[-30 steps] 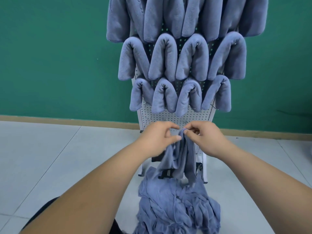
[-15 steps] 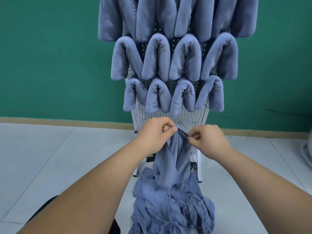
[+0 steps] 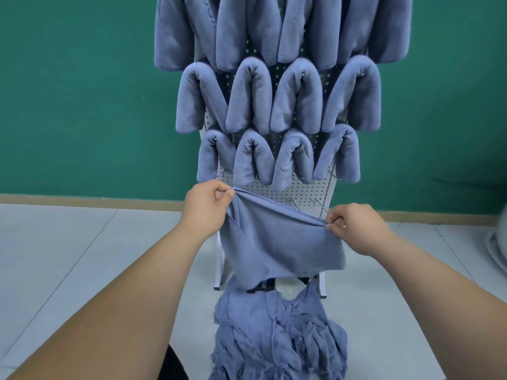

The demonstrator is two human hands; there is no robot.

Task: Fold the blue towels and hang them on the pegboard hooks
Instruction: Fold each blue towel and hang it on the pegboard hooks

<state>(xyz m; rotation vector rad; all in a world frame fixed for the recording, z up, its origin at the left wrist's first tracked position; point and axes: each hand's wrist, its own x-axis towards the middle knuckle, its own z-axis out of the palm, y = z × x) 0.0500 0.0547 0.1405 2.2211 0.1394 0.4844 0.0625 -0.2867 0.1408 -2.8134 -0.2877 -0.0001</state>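
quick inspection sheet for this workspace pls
surface: tiled floor, with a pile of loose towels on it
job's things: towel spread in the air; pegboard with rows of hung towels; bare hooks at its bottom
clutter: blurred white object at right edge
grips: left hand and right hand each pinch an end of the towel's top edge
cables: nothing seen
surroundings: green wall, beige skirting

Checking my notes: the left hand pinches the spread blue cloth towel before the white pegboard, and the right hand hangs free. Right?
Not quite: the head view shows the right hand also pinching the spread blue cloth towel; the rest stands.
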